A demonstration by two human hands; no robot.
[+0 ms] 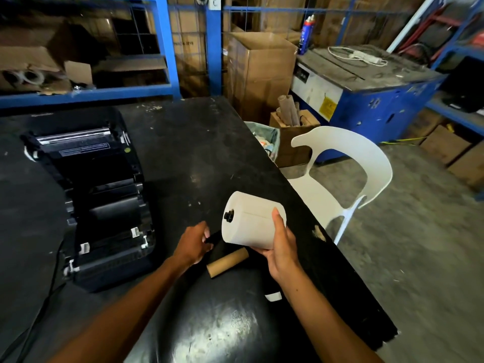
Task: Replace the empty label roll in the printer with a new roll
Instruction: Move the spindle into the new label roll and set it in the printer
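Head view, only cam. Right hand point(281, 247), lower centre-right of frame, is wrapped round the new label roll point(251, 221), thumb on top w/ fingers under, holding it clear of the table. A black spindle end point(229, 215) pokes out of the roll's left face. Left hand point(192, 244), just left of the roll, is curled w/ fingertips pinching a small black part; what it is can't be told, poss. a spindle piece. Empty cardboard core point(227, 262) lies on the table just below the roll, between both hands. Printer point(91, 195) sits at left of frame, lid open, bay looks empty.

Risks, as a guess: roll is gripped one-handed near the table's right edge, so a slip could drop it to the floor and unwind it. Spindle may not be fully seated; if so it could slide out when tilted. The loose core could roll underfoot of the hands.

Table point(183, 142) is black, scuffed, glossy near bottom of frame. White chair point(366, 163) at right; cardboard boxes and blue racking across the top, blue machine point(372, 100) upper right. Warehouse-type room, concrete floor.
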